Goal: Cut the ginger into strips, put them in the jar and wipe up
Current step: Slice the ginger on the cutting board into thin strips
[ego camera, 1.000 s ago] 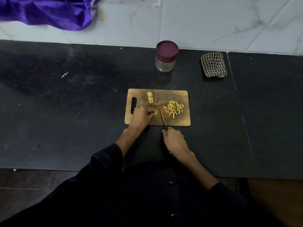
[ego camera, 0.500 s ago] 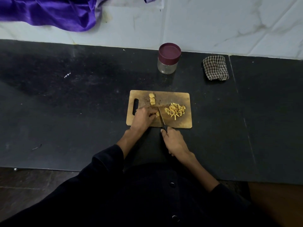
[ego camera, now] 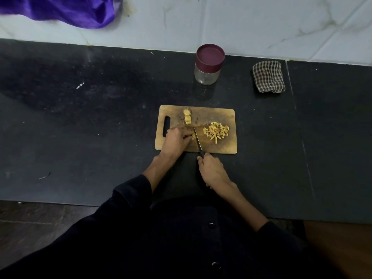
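Left hand [ego camera: 177,138]: fingers curled down, pinning a small ginger piece [ego camera: 193,135] to the cutting board [ego camera: 219,147], just left of the blade.
Right hand [ego camera: 211,170]: fingers wrapped round the black handle of the knife [ego camera: 198,140], at the board's near edge.
Knife: blade angled across the board's middle, tip pointing away, touching the held piece.
Cut strips [ego camera: 217,131]: loose heap on the board's right half.
Uncut chunks [ego camera: 187,117]: 2 or 3 near the far edge, apart from both hands.
Jar [ego camera: 208,66]: upright on the dark counter [ego camera: 100,121] beyond the board, maroon lid on, glass looks empty.
Checked cloth [ego camera: 268,76]: folded, right of the jar, near the wall.
Purple fabric [ego camera: 66,11]: far left, on the pale ledge.
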`<state>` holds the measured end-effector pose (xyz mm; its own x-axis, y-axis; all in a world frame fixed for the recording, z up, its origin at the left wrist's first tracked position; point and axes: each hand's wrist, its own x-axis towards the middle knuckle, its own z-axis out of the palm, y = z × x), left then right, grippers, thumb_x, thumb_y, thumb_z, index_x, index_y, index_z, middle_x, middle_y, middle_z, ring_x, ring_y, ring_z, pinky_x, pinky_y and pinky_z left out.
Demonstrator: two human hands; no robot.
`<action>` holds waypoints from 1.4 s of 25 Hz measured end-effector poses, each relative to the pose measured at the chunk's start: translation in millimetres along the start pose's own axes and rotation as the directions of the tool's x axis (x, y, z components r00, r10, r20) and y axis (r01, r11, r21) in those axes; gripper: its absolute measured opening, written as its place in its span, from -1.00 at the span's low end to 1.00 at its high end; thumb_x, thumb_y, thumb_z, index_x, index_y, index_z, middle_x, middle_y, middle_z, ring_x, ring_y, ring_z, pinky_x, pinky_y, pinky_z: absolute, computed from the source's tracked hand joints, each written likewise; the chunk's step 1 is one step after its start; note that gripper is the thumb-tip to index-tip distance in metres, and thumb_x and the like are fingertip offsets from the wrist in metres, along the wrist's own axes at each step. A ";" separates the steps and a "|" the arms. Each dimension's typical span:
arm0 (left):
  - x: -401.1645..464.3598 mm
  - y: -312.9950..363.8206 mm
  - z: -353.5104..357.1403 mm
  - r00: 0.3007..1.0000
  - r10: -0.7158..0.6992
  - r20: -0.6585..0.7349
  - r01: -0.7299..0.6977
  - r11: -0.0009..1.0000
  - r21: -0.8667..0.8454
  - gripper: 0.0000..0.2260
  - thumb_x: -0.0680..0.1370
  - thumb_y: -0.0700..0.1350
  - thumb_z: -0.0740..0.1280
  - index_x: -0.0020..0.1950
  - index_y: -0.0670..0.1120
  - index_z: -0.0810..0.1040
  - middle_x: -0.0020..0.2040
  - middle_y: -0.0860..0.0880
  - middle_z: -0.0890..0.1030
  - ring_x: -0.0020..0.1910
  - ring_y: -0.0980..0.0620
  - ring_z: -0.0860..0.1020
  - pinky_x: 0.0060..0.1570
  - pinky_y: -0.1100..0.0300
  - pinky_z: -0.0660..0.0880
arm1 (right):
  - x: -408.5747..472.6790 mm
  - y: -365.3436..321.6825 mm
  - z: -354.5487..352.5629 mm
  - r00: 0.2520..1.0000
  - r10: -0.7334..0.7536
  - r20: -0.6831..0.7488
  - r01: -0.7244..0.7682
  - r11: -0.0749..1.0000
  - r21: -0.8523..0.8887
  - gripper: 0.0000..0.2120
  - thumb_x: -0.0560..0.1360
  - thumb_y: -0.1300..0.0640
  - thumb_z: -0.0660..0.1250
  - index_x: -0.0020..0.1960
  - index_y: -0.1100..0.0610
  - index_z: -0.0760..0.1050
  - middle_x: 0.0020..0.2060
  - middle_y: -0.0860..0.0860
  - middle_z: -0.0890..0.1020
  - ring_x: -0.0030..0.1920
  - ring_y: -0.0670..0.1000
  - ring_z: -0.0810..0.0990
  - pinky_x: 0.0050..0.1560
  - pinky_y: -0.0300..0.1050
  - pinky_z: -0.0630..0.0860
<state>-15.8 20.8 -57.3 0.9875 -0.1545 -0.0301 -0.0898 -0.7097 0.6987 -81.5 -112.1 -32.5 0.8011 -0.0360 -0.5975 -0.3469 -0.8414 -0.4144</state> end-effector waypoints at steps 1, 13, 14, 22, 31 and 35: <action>-0.2 0.4 0.1 1.000 -0.003 -0.002 0.003 1.000 -0.001 -0.79 0.46 -0.24 0.43 0.09 -0.16 0.65 0.07 -0.09 0.64 0.03 0.01 0.59 0.15 0.11 0.50 | 0.0 0.7 0.0 1.000 0.007 0.005 -0.007 1.000 0.002 -0.68 0.69 -0.05 0.06 0.14 0.19 0.42 -0.05 0.16 0.60 -0.08 0.20 0.66 -0.05 0.21 0.63; -1.7 3.0 -2.2 1.000 -0.007 -0.006 0.007 1.000 0.014 -0.77 0.46 -0.22 0.43 0.12 -0.17 0.64 0.08 -0.08 0.64 0.05 0.02 0.58 0.17 0.15 0.48 | -8.9 13.5 -9.4 0.996 0.005 -0.093 0.002 0.997 0.074 -0.65 0.69 -0.04 0.06 0.18 0.21 0.44 -0.09 0.17 0.61 -0.08 0.25 0.66 -0.04 0.25 0.61; -1.9 3.6 -1.9 1.000 -0.006 -0.006 0.006 1.000 0.016 -0.77 0.47 -0.22 0.43 0.12 -0.17 0.63 0.09 -0.09 0.64 0.05 0.02 0.58 0.17 0.18 0.47 | -10.0 12.8 -8.8 0.997 -0.004 -0.082 0.010 0.997 0.078 -0.65 0.69 -0.04 0.06 0.18 0.21 0.43 -0.07 0.18 0.62 -0.08 0.25 0.66 -0.04 0.25 0.62; -2.6 2.7 -2.2 1.000 0.013 0.005 -0.013 1.000 0.009 -0.77 0.47 -0.24 0.41 0.12 -0.14 0.64 0.12 -0.08 0.63 0.10 0.01 0.57 0.20 0.20 0.45 | -8.9 3.8 -2.8 0.997 -0.058 -0.046 0.062 0.995 0.078 -0.73 0.68 -0.05 0.08 0.02 0.14 0.38 -0.08 0.21 0.64 -0.08 0.27 0.66 -0.06 0.24 0.61; -1.5 2.1 -0.9 1.000 -0.005 -0.019 0.004 1.000 -0.021 -0.77 0.46 -0.25 0.43 0.11 -0.18 0.64 0.09 -0.10 0.63 0.06 0.01 0.58 0.19 0.16 0.47 | -2.8 3.0 1.7 0.998 -0.058 -0.034 0.059 0.998 0.033 -0.68 0.69 -0.05 0.06 0.11 0.19 0.41 -0.10 0.18 0.64 -0.11 0.23 0.67 -0.08 0.24 0.63; -1.3 1.7 -1.1 1.000 0.000 -0.020 0.000 1.000 -0.020 -0.78 0.45 -0.25 0.43 0.09 -0.18 0.65 0.07 -0.11 0.63 0.04 0.00 0.58 0.17 0.17 0.48 | -1.5 2.0 2.9 0.997 -0.059 -0.047 0.059 0.998 0.005 -0.67 0.69 -0.03 0.06 0.15 0.22 0.42 -0.06 0.18 0.63 -0.07 0.21 0.66 -0.06 0.17 0.61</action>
<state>-17.0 20.5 -55.2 0.9900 -0.1404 -0.0157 -0.0874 -0.6959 0.7128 -84.8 -112.2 -34.4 0.8423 -0.0120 -0.5388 -0.3014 -0.8394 -0.4524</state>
